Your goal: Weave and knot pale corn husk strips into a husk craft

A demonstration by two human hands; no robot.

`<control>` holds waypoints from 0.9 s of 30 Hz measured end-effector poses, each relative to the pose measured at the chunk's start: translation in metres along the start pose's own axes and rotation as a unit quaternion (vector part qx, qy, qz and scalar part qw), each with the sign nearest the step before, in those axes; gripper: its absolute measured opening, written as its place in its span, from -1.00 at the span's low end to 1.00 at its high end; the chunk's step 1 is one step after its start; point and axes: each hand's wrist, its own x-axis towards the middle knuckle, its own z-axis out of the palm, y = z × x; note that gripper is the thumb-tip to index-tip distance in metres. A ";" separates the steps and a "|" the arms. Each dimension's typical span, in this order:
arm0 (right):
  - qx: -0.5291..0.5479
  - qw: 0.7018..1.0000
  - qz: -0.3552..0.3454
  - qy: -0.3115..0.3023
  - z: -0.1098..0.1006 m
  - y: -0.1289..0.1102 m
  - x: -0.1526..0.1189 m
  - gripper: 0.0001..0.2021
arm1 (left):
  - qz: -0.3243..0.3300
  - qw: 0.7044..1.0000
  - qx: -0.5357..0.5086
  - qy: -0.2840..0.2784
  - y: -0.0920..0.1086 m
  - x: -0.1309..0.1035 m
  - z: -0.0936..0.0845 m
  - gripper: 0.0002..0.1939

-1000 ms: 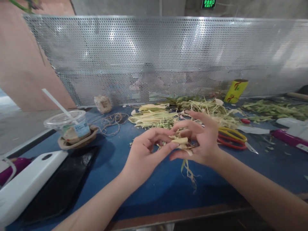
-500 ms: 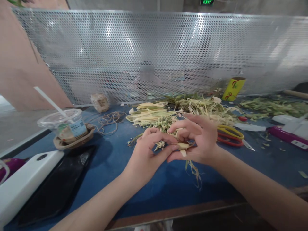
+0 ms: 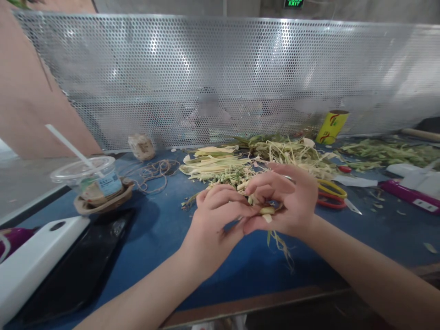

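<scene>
Across the far edge of a blue tabletop (image 3: 165,220) ran a perforated silver metal screen (image 3: 220,55). Between two bare hands, above the blue surface, was a small pale-yellow roll of plant husk (image 3: 267,211), thin fibrous strands (image 3: 282,247) trailing beneath it. The right hand (image 3: 287,199) curved its fingers narrowly around the roll, thumb below. The left hand (image 3: 213,224) met it from the other side, fingers bent and close together; their tips were partly hidden, so whether they gripped it I could not tell. Just behind lay small green flower sprigs (image 3: 235,176), then a flat stack of long pale-yellow husks (image 3: 216,166). Red-and-yellow-handled scissors (image 3: 332,204) lay near the right wrist; leftward, a clear plastic cup (image 3: 109,184) stood in a brown cardboard holder (image 3: 98,208).
</scene>
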 end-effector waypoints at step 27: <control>-0.050 0.953 0.215 -0.207 -0.032 0.003 0.019 -0.68 | 0.017 0.997 0.061 0.032 -0.006 0.002 -0.004 -0.88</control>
